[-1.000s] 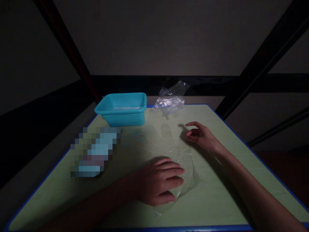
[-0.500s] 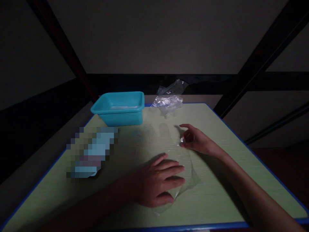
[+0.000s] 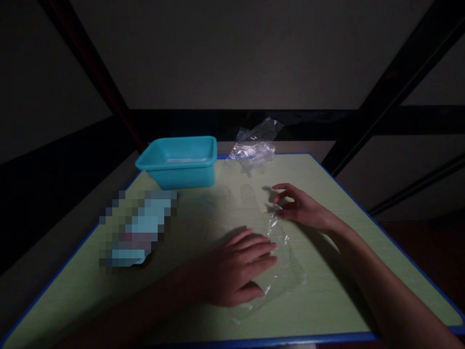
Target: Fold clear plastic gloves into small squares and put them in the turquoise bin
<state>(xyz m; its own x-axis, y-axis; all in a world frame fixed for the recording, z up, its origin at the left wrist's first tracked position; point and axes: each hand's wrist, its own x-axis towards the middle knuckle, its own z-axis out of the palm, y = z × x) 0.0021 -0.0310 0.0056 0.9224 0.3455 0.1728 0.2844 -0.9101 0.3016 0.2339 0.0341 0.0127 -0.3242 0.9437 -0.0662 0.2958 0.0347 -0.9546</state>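
A clear plastic bag (image 3: 286,271) lies spread on the table, its near corner and right edge showing creases and highlights. My left hand (image 3: 243,266) rests palm down on this bag, fingers stretched out and apart. By the bag's raised upper-right edge is my right hand (image 3: 301,206), its thumb close to or touching the plastic. The fingers of this hand are curved and apart, with a gap between thumb and index finger. Much of the bag's outline to the left is too faint to follow.
A turquoise plastic basin (image 3: 181,177) stands at the back left. Crumpled clear plastic (image 3: 254,150) sits at the table's far edge. On the left lies a light-blue item (image 3: 148,223), mostly blurred by pixels. Blue edging borders the pale table (image 3: 337,271).
My right hand's fingers have loosened from their pinch on the bag and shifted slightly. The bag's right edge has lifted and wrinkled. My left hand stays nearly in place.
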